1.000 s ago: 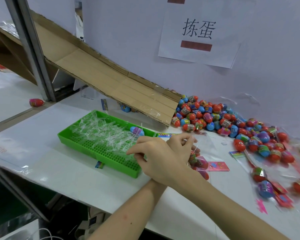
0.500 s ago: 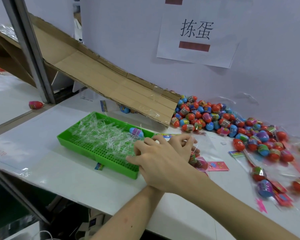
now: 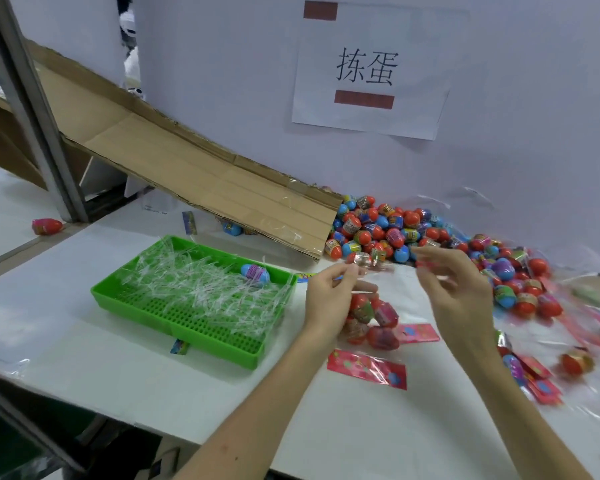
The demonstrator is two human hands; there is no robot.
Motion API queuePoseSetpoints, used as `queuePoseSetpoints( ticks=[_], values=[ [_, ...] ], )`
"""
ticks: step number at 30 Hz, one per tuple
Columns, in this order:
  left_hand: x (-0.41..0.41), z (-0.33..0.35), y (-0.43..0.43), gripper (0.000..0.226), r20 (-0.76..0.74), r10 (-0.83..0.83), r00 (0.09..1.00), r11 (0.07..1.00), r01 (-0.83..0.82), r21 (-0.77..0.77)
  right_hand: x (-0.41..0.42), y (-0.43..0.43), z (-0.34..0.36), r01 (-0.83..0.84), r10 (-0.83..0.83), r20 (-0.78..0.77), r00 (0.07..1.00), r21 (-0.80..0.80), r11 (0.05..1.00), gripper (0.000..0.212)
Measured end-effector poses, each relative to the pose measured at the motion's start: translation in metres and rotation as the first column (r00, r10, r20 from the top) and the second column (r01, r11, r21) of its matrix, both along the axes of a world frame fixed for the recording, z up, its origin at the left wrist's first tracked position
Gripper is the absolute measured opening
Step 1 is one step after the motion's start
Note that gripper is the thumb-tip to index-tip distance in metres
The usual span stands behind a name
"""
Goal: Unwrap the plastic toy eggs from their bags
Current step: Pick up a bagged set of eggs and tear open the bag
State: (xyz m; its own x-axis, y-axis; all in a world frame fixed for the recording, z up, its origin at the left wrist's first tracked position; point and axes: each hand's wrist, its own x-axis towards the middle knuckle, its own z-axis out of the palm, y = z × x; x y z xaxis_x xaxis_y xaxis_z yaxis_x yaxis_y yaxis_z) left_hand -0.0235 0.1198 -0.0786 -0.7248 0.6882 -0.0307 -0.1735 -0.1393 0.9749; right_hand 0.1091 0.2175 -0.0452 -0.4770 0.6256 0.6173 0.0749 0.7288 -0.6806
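Green tray (image 3: 215, 345) edge just beside left hand (image 3: 328, 301) gripping bagged eggs (image 3: 371, 315).

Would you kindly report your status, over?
Left hand pinches bag of eggs. Right hand pinches its wrap, blurred. Green tray left, apart.

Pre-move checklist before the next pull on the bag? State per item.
1. Left hand grip: cannot tell. Thumb and forefinger meet, but what they pinch is blurred.
2. Right hand grip: cannot tell. The fingertips are blurred, with something reddish at them.
3. Bagged eggs in view below the hands: ok.
4. Bagged eggs away from the table edge: ok.
5. Tray holds only strips: not ok. A blue egg lies in it.
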Motion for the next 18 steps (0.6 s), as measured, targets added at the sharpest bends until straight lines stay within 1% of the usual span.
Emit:
queuePoseSetpoints(
  ticks=[1, 2, 3, 4, 6, 8, 10, 14, 16, 18],
  values=[
    [-0.001, 0.001, -0.001, 0.021, 0.033, 0.007, 0.999, 1.000, -0.007, 0.014, 0.006, 0.010, 0.000, 0.014, -0.019, -0.030, 0.999, -0.152, 0.988, 0.031],
    [-0.003, 0.000, -0.002, 0.021, 0.051, 0.002, 0.999, 1.000, -0.004, 0.027, 0.010, 0.016, -0.001, 0.027, -0.036, -0.029, 0.999, -0.287, 0.957, 0.025],
    [-0.003, 0.002, -0.003, 0.020, 0.074, 0.005, 0.997, 0.999, -0.007, 0.036, 0.013, 0.022, -0.003, 0.029, -0.029, 0.006, 1.000, -0.399, 0.916, 0.021],
    [-0.003, 0.003, -0.004, 0.020, 0.086, -0.002, 0.996, 0.999, -0.002, 0.050, 0.013, 0.023, -0.005, 0.017, 0.019, 0.068, 0.997, -0.490, 0.871, 0.022],
    [-0.002, 0.004, -0.004, 0.021, 0.086, -0.019, 0.996, 0.998, 0.013, 0.063, 0.007, 0.021, -0.008, -0.016, 0.129, 0.149, 0.980, -0.592, 0.806, 0.023],
    [0.000, 0.006, -0.006, 0.023, 0.083, -0.041, 0.996, 0.997, 0.035, 0.065, 0.004, 0.012, -0.011, -0.045, 0.196, 0.177, 0.964, -0.623, 0.781, 0.015],
    [0.001, 0.007, -0.007, 0.025, 0.096, -0.053, 0.994, 0.996, 0.046, 0.070, 0.002, 0.009, -0.015, -0.055, 0.194, 0.152, 0.969, -0.634, 0.771, 0.009],
    [0.001, 0.010, -0.008, 0.027, 0.209, -0.110, 0.972, 0.989, 0.087, 0.118, 0.001, 0.006, -0.013, -0.096, 0.136, 0.005, 0.991, -0.685, 0.722, 0.010],
    [0.001, 0.011, -0.007, 0.030, 0.238, -0.135, 0.962, 0.984, 0.103, 0.144, 0.000, 0.004, -0.013, -0.144, 0.160, -0.044, 0.986, -0.712, 0.687, 0.010],
    [0.000, 0.011, -0.008, 0.031, 0.252, -0.139, 0.958, 0.980, 0.097, 0.173, -0.002, 0.001, -0.013, -0.178, 0.218, -0.039, 0.975, -0.723, 0.668, 0.012]
  ],
)
